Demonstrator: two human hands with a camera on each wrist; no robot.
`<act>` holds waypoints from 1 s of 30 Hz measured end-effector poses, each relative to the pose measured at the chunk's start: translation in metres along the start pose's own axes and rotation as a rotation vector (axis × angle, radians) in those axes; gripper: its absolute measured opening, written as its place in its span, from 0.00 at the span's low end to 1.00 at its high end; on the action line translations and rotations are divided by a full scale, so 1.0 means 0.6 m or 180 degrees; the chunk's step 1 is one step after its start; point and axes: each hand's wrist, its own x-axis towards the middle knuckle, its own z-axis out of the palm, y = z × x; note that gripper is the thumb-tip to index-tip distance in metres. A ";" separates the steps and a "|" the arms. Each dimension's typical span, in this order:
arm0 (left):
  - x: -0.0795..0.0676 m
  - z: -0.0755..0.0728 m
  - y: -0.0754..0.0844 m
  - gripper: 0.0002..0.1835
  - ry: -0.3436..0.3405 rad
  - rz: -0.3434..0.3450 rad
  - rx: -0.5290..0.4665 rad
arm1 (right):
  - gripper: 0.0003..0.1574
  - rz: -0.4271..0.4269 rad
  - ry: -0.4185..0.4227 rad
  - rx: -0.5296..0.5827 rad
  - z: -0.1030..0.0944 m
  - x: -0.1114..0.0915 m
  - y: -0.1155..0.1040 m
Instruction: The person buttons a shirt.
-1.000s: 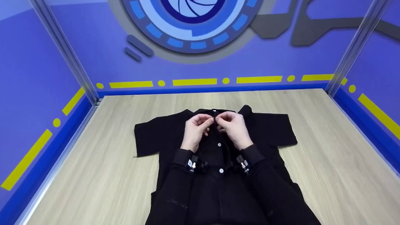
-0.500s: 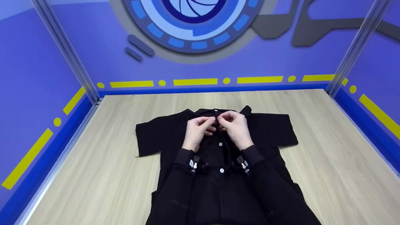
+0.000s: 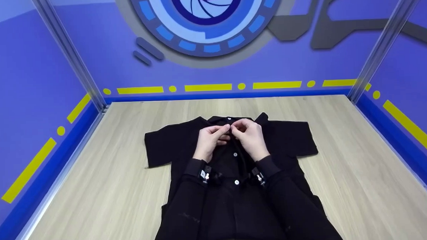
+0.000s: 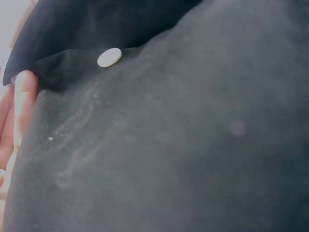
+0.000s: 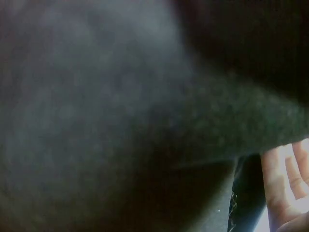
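Note:
A black short-sleeved shirt [image 3: 222,208] lies front up, collar away from me, with white buttons down its front. My left hand [image 3: 210,140] pinches the front edge just below the collar, thumb against forefinger. Close beside it, my right hand [image 3: 251,137] pinches the other side of the opening, fingertips nearly meeting the left ones. What sits between the fingertips is hidden. One white button [image 3: 229,118] shows at the collar; two more lie nearer me. In the left wrist view a white button [image 4: 109,57] sits beyond my fingers [image 4: 25,96]. Dark cloth fills most of the right wrist view, beside my fingers [image 5: 276,181].
The shirt rests on a light wooden table [image 3: 105,180]. Blue-purple panels [image 3: 212,75] with yellow marks wall the back and both sides, joined by metal posts [image 3: 69,50] at the corners. A camera is strapped to each wrist.
Both hands stay at the placket below the collar. Their fingertips shift slightly; the left hand has moved a little to the right. The rest of the shirt lies nearly unchanged.

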 end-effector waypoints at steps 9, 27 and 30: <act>-0.001 0.000 0.001 0.16 0.0029 -0.0057 -0.0018 | 0.04 -0.0344 0.0068 -0.0247 0.000 0.002 0.006; 0.001 -0.006 -0.003 0.15 -0.0109 -0.0210 -0.0071 | 0.07 0.0044 -0.0316 0.0264 -0.006 0.007 0.012; 0.001 -0.006 -0.004 0.14 -0.0145 -0.0196 -0.0071 | 0.07 0.0143 -0.0382 0.0356 -0.009 0.008 0.011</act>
